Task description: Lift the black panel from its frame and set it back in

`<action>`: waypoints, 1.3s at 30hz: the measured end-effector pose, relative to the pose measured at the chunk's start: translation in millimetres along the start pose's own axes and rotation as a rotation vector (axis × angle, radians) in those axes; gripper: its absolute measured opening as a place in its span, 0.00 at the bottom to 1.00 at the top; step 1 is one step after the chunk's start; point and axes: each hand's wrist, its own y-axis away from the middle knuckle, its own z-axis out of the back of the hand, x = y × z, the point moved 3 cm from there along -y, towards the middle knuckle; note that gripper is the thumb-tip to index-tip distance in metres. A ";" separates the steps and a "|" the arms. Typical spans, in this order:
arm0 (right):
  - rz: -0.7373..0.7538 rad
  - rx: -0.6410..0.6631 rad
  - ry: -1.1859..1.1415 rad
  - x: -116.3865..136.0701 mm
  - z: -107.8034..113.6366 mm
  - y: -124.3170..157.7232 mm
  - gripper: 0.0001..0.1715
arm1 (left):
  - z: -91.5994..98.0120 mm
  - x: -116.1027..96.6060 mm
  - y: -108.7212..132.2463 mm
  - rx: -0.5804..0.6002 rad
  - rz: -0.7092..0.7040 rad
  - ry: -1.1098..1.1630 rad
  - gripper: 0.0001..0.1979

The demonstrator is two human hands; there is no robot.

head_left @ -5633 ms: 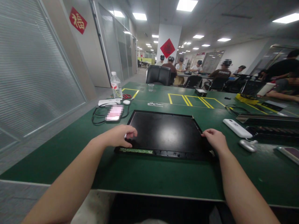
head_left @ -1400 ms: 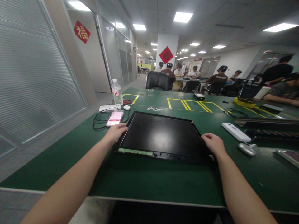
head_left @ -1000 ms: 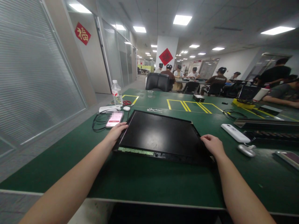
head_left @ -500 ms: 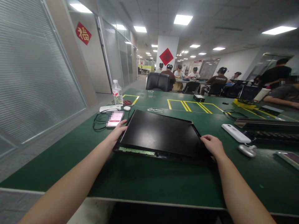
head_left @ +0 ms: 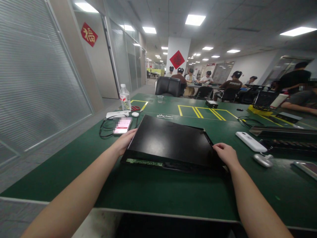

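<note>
A black display panel (head_left: 170,140) lies on the green table (head_left: 158,188) in front of me, in a black frame (head_left: 193,167) with a green circuit strip along its near edge. My left hand (head_left: 125,142) grips the panel's left edge and holds that side lifted off the frame. My right hand (head_left: 226,154) rests with curled fingers on the panel's right near corner.
A phone (head_left: 122,125) with a lit screen, a cable loop (head_left: 105,127), a white device (head_left: 116,114) and a water bottle (head_left: 125,98) sit to the left. A white remote (head_left: 250,141), a silver mouse (head_left: 264,160) and long black parts (head_left: 284,132) lie right. Seated people work at far tables.
My left hand moved from the panel's near left corner to its left edge, and the panel's left side has risen off the frame. My right hand has stayed put.
</note>
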 end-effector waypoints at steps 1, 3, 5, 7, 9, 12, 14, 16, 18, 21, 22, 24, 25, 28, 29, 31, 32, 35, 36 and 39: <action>0.000 0.000 -0.003 0.4 0.0 0.2 0.11 | -0.5 -0.5 0.8 -0.003 -0.012 -0.004 0.19; 0.003 0.001 -0.001 0.7 -0.2 0.2 0.11 | -1.1 -1.2 1.9 -0.015 -0.028 -0.008 0.16; 0.007 0.005 0.013 0.6 -0.7 -0.3 0.11 | -1.7 -2.0 3.0 -0.029 -0.035 -0.014 0.13; 0.016 0.007 0.028 0.4 -1.1 -0.8 0.12 | -2.5 -3.2 3.9 -0.034 -0.040 -0.022 0.11; 0.020 0.008 0.033 0.2 -1.3 -1.0 0.12 | -3.2 -4.3 4.7 -0.037 -0.049 -0.027 0.10; 0.019 0.008 0.026 0.2 -1.3 -0.5 0.12 | -3.6 -4.8 5.4 -0.038 -0.058 -0.035 0.09; 0.017 0.002 0.024 0.3 -1.1 -0.1 0.11 | -3.6 -4.6 5.5 -0.033 -0.061 -0.040 0.11; 0.018 -0.003 0.022 0.5 -0.8 0.2 0.10 | -3.3 -4.2 5.4 -0.028 -0.061 -0.046 0.12; 0.018 -0.002 0.017 0.8 -0.7 0.4 0.10 | -3.0 -3.8 5.0 -0.025 -0.055 -0.053 0.12; 0.017 0.003 0.008 1.0 -0.6 0.4 0.11 | -2.5 -3.4 3.8 -0.025 -0.051 -0.065 0.12; 0.017 0.000 0.005 1.1 -0.5 0.4 0.11 | -2.4 -3.5 3.4 -0.024 -0.055 -0.067 0.12; 0.017 -0.009 0.000 1.2 -0.3 0.5 0.10 | -2.1 -3.5 2.7 -0.021 -0.063 -0.073 0.12; 0.020 -0.013 -0.003 1.3 -0.2 0.6 0.10 | -2.0 -3.5 2.4 -0.020 -0.063 -0.075 0.11; 0.020 -0.008 -0.005 2.2 0.1 1.3 0.10 | -1.5 -3.2 2.0 -0.027 -0.055 -0.071 0.12; 0.015 -0.003 -0.003 2.6 0.3 1.6 0.11 | -1.3 -3.1 2.0 -0.030 -0.054 -0.069 0.11; 0.001 0.008 0.004 3.3 0.8 2.3 0.11 | -1.1 -3.1 2.0 -0.032 -0.059 -0.067 0.11; -0.002 0.011 0.006 3.7 0.9 2.6 0.11 | -1.1 -3.2 2.1 -0.031 -0.066 -0.070 0.11; 0.010 0.007 0.007 4.6 1.0 3.1 0.10 | -1.7 -3.9 2.5 -0.027 -0.091 -0.086 0.12; 0.014 0.004 0.007 4.6 0.8 3.0 0.10 | -2.3 -4.3 2.8 -0.026 -0.097 -0.087 0.12; 0.011 -0.005 0.006 3.1 -0.3 2.0 0.10 | -5.0 -6.2 4.2 -0.016 -0.107 -0.046 0.12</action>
